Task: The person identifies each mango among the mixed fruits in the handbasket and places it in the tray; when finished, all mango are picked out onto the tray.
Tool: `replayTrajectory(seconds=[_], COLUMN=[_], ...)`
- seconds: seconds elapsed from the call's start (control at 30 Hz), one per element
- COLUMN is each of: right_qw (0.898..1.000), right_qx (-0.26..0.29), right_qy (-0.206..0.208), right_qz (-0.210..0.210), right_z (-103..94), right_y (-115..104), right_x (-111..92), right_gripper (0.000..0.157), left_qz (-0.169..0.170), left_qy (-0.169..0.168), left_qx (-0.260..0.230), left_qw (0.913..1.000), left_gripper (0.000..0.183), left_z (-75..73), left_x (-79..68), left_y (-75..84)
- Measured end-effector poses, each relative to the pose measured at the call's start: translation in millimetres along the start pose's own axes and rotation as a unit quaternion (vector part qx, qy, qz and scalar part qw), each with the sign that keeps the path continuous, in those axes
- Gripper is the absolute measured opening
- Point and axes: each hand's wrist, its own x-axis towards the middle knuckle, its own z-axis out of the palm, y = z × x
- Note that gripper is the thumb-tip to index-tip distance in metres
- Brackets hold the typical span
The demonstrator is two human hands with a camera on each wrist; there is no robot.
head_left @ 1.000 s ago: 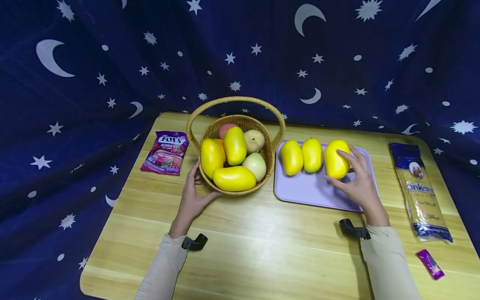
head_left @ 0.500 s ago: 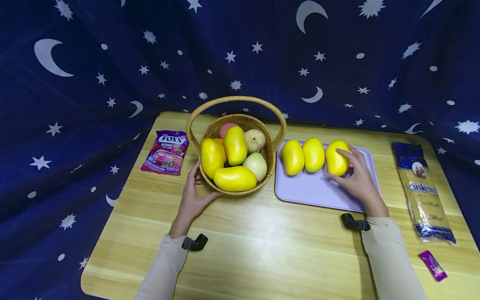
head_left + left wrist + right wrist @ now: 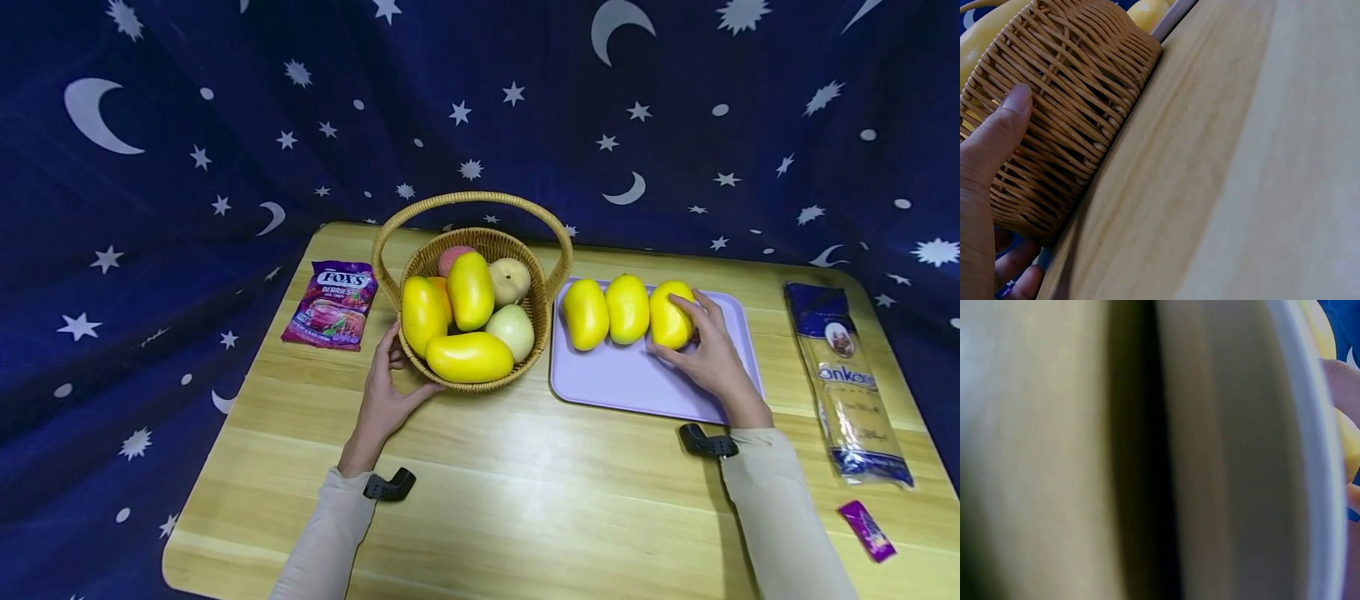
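In the head view, my left hand [image 3: 386, 400] holds the near left side of a wicker basket [image 3: 546, 337]. The left wrist view shows the thumb [image 3: 1007, 122] flat against the basket's woven wall, with fingers round its far side. Inside lie several yellow mangoes [image 3: 470, 358], a pale green pear [image 3: 512, 333], a tan round fruit [image 3: 510, 281] and a pinkish one [image 3: 452, 259]. My right hand [image 3: 708, 354] grips a mango [image 3: 669, 317] between thumb and fingers, at the lilac tray [image 3: 622, 383]. Two more mangoes [image 3: 586, 314] lie on the tray to its left.
A purple candy bag [image 3: 332, 305] lies left of the basket. Right of the tray is a long pasta packet [image 3: 843, 383], with a small purple wrapped sweet [image 3: 867, 531] nearer the front. The basket's tall handle [image 3: 472, 198] arches overhead. A star-patterned cloth [image 3: 420, 83] hangs behind the table.
The mango in my right hand has come down onto the tray and shifted slightly toward the other two. My left hand and the basket have stayed put.
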Motion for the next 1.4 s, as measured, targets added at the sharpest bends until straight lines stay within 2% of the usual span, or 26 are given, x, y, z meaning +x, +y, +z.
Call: replayTrajectory(seconds=[0.37,0.6,0.7,0.9,1.03,1.17,1.3,1.4], right_qw=[1.0,1.0,1.0,1.0,1.0,0.998,0.991,0.984], right_qx=[0.01,0.007,0.007,0.005,0.003,0.009,0.022,0.033], right_qy=[-0.003,-0.01,-0.011,-0.007,0.008,0.043,0.07,0.07], right_qz=[-0.006,0.006,0.003,0.009,0.008,-0.036,-0.111,-0.163], right_z=[0.2,-1.3,-1.6,-3.1,-3.7,-4.6,-4.6,0.5], right_y=[0,0,0,-2,-7,-20,-44,-67], right_x=[0,-1,-2,-5,-10,-15,-17,-19], right_gripper=[0.095,0.099,0.1,0.101,0.1,0.1,0.092,0.087], left_qz=[0.001,0.001,0.002,0.005,0.003,0.001,-0.002,-0.004], left_qy=[0.003,0.0,0.002,0.002,0.001,0.002,0.004,0.004], left_qx=[-0.003,-0.003,0.002,0.002,0.0,0.004,0.001,0.0], left_qw=[1.0,1.0,1.0,1.0,1.0,1.0,1.0,1.0], left_gripper=[0.119,0.11,0.11,0.11,0.112,0.117,0.119,0.118], left_z=[1.0,-3.6,-4.6,-3.9,-0.2,2.9,1.6,0.5], left_x=[0.3,3.4,4.0,3.3,2.9,2.1,1.6,1.3], left_y=[2.5,27.8,33.5,31.5,18.9,4.7,1.7,1.6])
